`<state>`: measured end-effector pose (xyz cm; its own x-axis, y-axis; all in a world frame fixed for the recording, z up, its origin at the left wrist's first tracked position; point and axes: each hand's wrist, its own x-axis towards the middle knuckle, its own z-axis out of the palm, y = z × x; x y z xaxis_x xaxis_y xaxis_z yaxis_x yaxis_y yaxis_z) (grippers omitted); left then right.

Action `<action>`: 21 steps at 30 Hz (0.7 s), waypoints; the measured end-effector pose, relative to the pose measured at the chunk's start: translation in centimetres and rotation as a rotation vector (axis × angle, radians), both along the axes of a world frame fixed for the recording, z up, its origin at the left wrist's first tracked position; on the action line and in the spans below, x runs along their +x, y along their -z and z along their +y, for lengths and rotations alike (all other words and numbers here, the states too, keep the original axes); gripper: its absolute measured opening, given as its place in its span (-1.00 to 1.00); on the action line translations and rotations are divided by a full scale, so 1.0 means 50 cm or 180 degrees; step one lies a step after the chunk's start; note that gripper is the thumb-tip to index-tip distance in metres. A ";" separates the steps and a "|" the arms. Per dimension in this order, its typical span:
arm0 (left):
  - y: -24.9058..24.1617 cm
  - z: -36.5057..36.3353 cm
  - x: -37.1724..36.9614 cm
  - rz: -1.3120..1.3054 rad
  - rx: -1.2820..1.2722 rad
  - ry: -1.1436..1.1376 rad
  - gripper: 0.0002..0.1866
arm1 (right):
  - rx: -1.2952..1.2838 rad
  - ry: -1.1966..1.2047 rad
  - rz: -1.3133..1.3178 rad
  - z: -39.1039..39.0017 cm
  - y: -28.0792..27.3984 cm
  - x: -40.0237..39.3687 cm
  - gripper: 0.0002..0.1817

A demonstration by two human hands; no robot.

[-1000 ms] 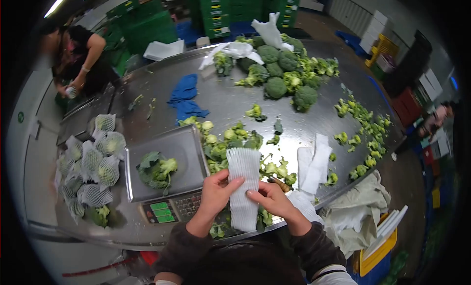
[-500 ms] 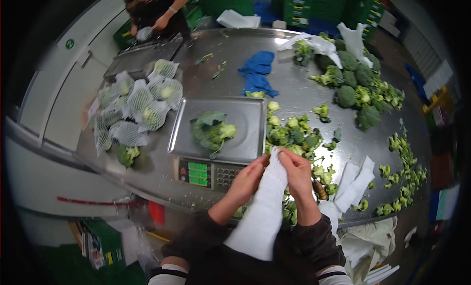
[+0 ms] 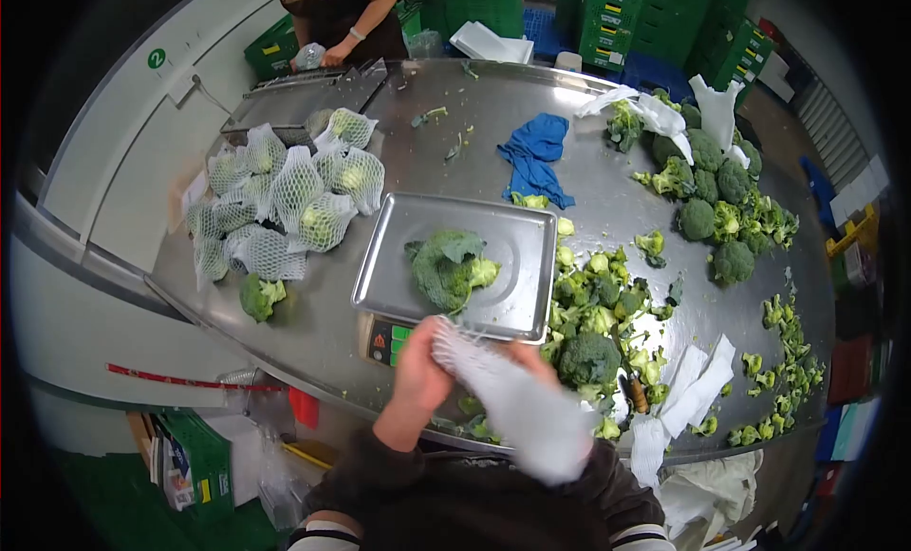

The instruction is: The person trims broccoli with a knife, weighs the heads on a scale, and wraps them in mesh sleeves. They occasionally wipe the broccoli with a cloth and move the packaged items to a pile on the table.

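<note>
A white mesh sleeve (image 3: pixel 517 399), blurred by motion, slants from my left hand (image 3: pixel 420 369) down to the right. The fingers of my left hand are closed on its upper end. Behind the sleeve, my right hand (image 3: pixel 534 361) shows only in part, and its fingers are blurred and mostly hidden. Just beyond my hands, a broccoli head (image 3: pixel 446 271) lies on the steel scale tray (image 3: pixel 384 252), its stem to the right. The scale display (image 3: pixel 384 345) is partly covered by my left hand. Another broccoli head (image 3: pixel 588 359) rests right of my right hand among cut pieces.
Several mesh-wrapped broccoli heads (image 3: pixel 299 186) are grouped at left, with one bare head (image 3: pixel 259 297) nearby. A blue cloth (image 3: pixel 536 157) lies beyond the tray. Piled broccoli (image 3: pixel 707 186), a knife handle (image 3: pixel 639 394) and white sleeves (image 3: pixel 697 385) are right. A co-worker (image 3: pixel 346 19) stands across.
My left hand has moved left and the sleeve has swung from hanging toward me to slanting down right. A broccoli head now shows beside my right hand. The view has shifted.
</note>
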<state>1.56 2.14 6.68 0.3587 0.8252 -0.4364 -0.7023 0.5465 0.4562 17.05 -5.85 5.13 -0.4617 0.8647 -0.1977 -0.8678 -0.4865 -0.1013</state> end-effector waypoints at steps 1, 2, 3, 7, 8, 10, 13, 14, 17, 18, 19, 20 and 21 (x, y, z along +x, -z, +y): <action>0.001 0.017 -0.035 -0.0235 -0.0082 0.0278 -0.84 | -0.0555 -0.0257 -0.1166 -0.010 0.077 -0.037 -0.57; 0.008 0.031 -0.069 -0.0467 -0.0164 0.0561 -0.82 | -0.0278 -0.0753 -0.1514 -0.010 0.022 -0.055 -0.57; -0.014 0.041 -0.077 -0.0447 -0.0378 0.0871 -0.80 | 0.0089 -0.0796 -0.1859 -0.004 0.005 -0.052 -0.58; 0.061 -0.067 -0.151 0.0843 0.0126 0.2364 -0.60 | 0.0385 0.0081 -0.1583 0.050 -0.001 -0.008 -0.63; 0.045 -0.065 -0.164 -0.0297 -0.0166 0.1910 -0.56 | 0.0389 0.0124 -0.1602 0.056 -0.002 -0.010 -0.63; 0.142 -0.005 -0.191 0.0748 0.0293 0.2552 -0.63 | -0.0149 -0.0187 -0.1870 0.067 -0.008 -0.011 -0.62; 0.122 0.074 -0.166 0.2497 0.0966 0.1902 -0.85 | 0.0667 -0.0284 -0.4151 0.116 -0.064 -0.004 -0.65; 0.117 0.095 -0.155 0.2329 0.0876 0.1302 -0.83 | 0.1203 -0.0429 -0.5910 0.128 -0.084 0.001 -0.64; 0.123 0.157 -0.131 0.2769 0.1001 0.0899 -0.78 | 0.1530 0.1823 -0.6550 0.186 -0.053 -0.023 -0.51; 0.133 0.175 -0.121 0.2917 0.1001 0.0663 -0.76 | 0.1324 0.2125 -0.6613 0.207 -0.057 -0.033 -0.49; 0.142 0.187 -0.107 0.2504 0.0809 0.0414 -0.69 | 0.1317 0.2152 -0.6629 0.230 -0.047 -0.042 -0.49; 0.150 0.198 -0.101 0.2495 0.0824 0.0423 -0.69 | 0.1207 0.2012 -0.6646 0.251 -0.039 -0.051 -0.51; 0.155 0.210 -0.098 0.1950 0.0535 0.0307 -0.68 | 0.1099 0.1876 -0.6657 0.260 -0.034 -0.055 -0.52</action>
<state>-3.35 12.63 -1.09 0.1613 0.8767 -0.4531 -0.2384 0.4802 0.8441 14.32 7.16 6.84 0.4012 0.8868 0.2294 0.5713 -0.0465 -0.8194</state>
